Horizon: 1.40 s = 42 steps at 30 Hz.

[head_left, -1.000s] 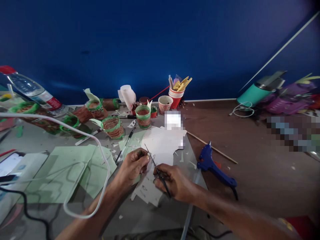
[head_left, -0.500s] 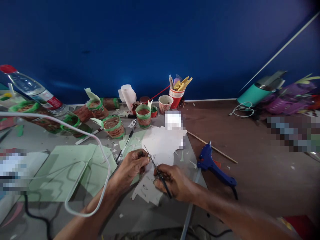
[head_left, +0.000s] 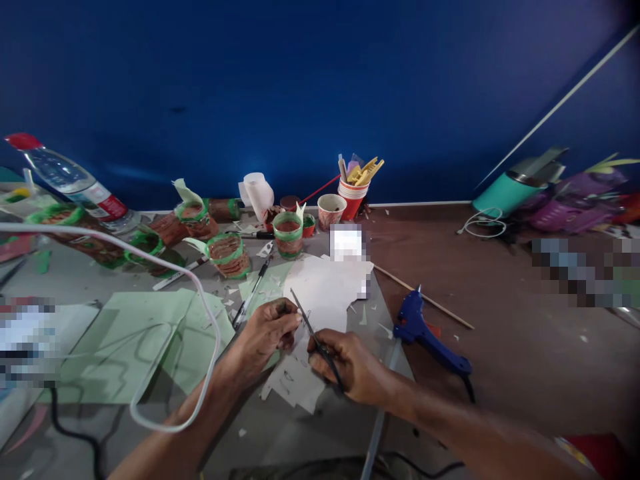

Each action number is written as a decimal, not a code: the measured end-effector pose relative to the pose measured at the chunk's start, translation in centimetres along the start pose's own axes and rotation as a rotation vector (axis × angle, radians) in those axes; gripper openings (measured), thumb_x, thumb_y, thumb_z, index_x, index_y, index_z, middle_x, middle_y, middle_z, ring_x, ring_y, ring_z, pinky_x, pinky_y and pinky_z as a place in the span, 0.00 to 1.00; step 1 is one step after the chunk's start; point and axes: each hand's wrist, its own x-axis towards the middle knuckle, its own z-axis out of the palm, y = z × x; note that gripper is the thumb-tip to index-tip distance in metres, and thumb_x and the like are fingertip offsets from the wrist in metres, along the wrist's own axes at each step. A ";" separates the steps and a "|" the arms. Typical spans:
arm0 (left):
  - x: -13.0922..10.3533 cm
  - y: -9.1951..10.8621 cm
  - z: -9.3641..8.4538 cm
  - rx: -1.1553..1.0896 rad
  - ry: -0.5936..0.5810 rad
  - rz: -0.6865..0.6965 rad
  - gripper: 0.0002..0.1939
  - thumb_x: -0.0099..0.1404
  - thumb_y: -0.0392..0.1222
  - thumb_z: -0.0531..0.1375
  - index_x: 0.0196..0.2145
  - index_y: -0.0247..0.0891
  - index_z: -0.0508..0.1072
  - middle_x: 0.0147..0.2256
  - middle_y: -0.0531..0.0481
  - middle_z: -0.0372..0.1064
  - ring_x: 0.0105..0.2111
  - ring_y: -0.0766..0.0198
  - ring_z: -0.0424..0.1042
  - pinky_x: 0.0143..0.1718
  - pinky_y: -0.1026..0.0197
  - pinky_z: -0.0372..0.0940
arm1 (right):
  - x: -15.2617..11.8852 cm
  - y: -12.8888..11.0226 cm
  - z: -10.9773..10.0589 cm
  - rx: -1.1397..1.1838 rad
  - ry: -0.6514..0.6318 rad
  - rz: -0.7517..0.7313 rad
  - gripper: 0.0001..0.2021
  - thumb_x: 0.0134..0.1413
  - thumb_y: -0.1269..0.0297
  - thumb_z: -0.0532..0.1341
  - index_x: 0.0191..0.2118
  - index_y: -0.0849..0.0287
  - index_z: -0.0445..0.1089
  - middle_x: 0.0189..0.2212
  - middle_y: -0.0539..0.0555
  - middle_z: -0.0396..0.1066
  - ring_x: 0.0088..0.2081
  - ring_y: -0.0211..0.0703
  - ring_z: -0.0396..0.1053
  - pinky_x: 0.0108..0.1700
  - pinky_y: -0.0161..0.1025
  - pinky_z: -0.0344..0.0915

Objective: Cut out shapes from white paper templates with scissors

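Observation:
My right hand (head_left: 350, 365) grips a pair of thin dark scissors (head_left: 311, 331) whose blades point up and left toward my left hand (head_left: 267, 331). The left hand pinches a small piece of paper at the blades; the piece is mostly hidden by the fingers. Both hands hover over a white paper sheet (head_left: 325, 290) with cut, jagged edges lying on the grey table (head_left: 280, 433). Light green paper sheets (head_left: 125, 343) lie to the left of my left forearm.
A blue glue gun (head_left: 425, 333) and a thin wooden stick (head_left: 425, 297) lie to the right. Green-taped brown cups (head_left: 287, 233), pens, a paper roll (head_left: 260, 193), a red cup of tools (head_left: 353, 193) and a plastic bottle (head_left: 75, 183) stand behind. A white cable (head_left: 200, 313) loops at left.
Both hands stay nearly in place over the white paper; the scissors shift only slightly at the left fingertips. The view has tilted a little.

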 end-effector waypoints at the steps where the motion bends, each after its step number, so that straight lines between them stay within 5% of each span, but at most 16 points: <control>1: 0.0 0.0 0.1 -0.017 -0.006 -0.001 0.08 0.54 0.40 0.60 0.24 0.35 0.65 0.17 0.59 0.53 0.16 0.74 0.54 0.19 0.67 0.51 | 0.0 -0.2 0.1 0.049 0.003 0.014 0.15 0.50 0.52 0.60 0.32 0.60 0.61 0.17 0.43 0.51 0.19 0.30 0.48 0.21 0.30 0.47; 11: 0.2 0.2 0.4 -0.134 0.032 0.033 0.10 0.55 0.43 0.62 0.26 0.36 0.64 0.19 0.60 0.55 0.15 0.76 0.52 0.19 0.67 0.55 | 0.1 -1.3 -0.7 0.258 0.053 -0.013 0.25 0.43 0.40 0.61 0.33 0.60 0.60 0.16 0.44 0.57 0.18 0.31 0.54 0.21 0.31 0.54; 23: -0.2 0.4 1.5 -0.192 0.034 -0.003 0.13 0.53 0.43 0.63 0.24 0.37 0.62 0.18 0.61 0.54 0.14 0.77 0.51 0.20 0.68 0.50 | -0.2 0.3 -0.2 -0.077 0.046 -0.025 0.10 0.53 0.58 0.58 0.35 0.60 0.62 0.19 0.44 0.53 0.21 0.32 0.50 0.22 0.30 0.50; 42: -0.3 0.3 1.6 -0.138 0.059 0.005 0.13 0.54 0.43 0.62 0.22 0.37 0.60 0.16 0.61 0.52 0.15 0.76 0.52 0.19 0.68 0.51 | 0.1 0.9 -0.2 -0.168 0.046 -0.051 0.05 0.53 0.64 0.58 0.33 0.59 0.62 0.18 0.43 0.51 0.21 0.32 0.49 0.22 0.30 0.48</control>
